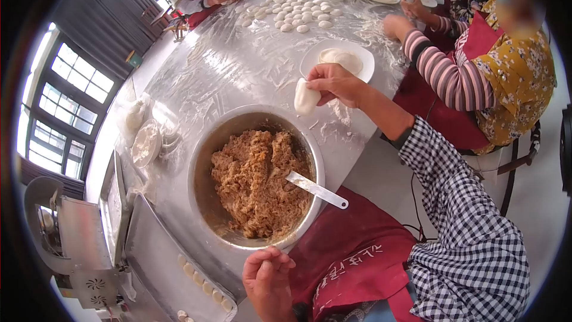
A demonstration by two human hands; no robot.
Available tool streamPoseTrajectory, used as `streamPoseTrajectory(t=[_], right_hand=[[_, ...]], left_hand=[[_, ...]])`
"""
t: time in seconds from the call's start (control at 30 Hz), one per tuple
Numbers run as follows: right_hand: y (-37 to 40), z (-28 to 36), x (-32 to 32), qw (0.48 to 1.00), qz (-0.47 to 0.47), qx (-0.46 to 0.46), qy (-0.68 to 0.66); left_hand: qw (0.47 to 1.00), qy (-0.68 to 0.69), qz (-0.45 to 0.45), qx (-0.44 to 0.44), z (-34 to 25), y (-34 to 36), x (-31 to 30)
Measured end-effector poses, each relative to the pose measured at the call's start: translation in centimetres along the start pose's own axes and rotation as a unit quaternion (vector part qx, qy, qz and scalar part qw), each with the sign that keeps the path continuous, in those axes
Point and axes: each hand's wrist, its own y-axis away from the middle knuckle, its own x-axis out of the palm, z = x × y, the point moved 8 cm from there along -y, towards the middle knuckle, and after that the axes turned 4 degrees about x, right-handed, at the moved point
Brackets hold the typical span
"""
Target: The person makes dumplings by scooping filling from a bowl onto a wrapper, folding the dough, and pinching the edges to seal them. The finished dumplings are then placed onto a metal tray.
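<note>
My right hand (338, 85) pinches a round dough wrapper (306, 96), which hangs from the thumb and fingers above the table. Just beyond it, a white plate (364, 77) holds more thin wrappers (341, 59). My left hand (268, 274) is palm up by the near rim of a large steel bowl (198, 203), its fingers loosely bent and holding nothing. Brown minced filling (256, 179) is heaped in the bowl. A flat metal filling spatula (317, 190) is stuck in the filling, its handle resting over the right rim.
A metal tray (156, 250) at lower left carries a row of dumplings (202, 283). Flour dusts the steel table (202, 77), where many small dough rounds (298, 15) lie at the far side. A co-worker in striped sleeves (447, 71) sits at right; others work farther back.
</note>
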Motion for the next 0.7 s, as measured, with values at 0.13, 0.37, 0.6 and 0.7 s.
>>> streamPoseTrajectory(t=[0.13,0.37,0.6,0.7], right_hand=[[3.0,3.1,2.5,0.997,-0.029,-0.075,0.0],[15.1,10.1,18.1,0.79,0.218,-0.487,0.301],[15.9,8.8,14.8,0.837,0.185,-0.408,0.313],[16.4,8.0,13.6,0.83,0.205,-0.368,0.365]], left_hand=[[0.995,0.042,0.078,-0.038,0.9,-0.7,1.3],[0.97,0.228,-0.019,-0.082,1.0,-2.4,2.8],[0.956,0.281,-0.059,-0.057,0.2,-2.3,1.2],[0.952,0.298,-0.043,-0.056,0.4,-2.2,0.9]])
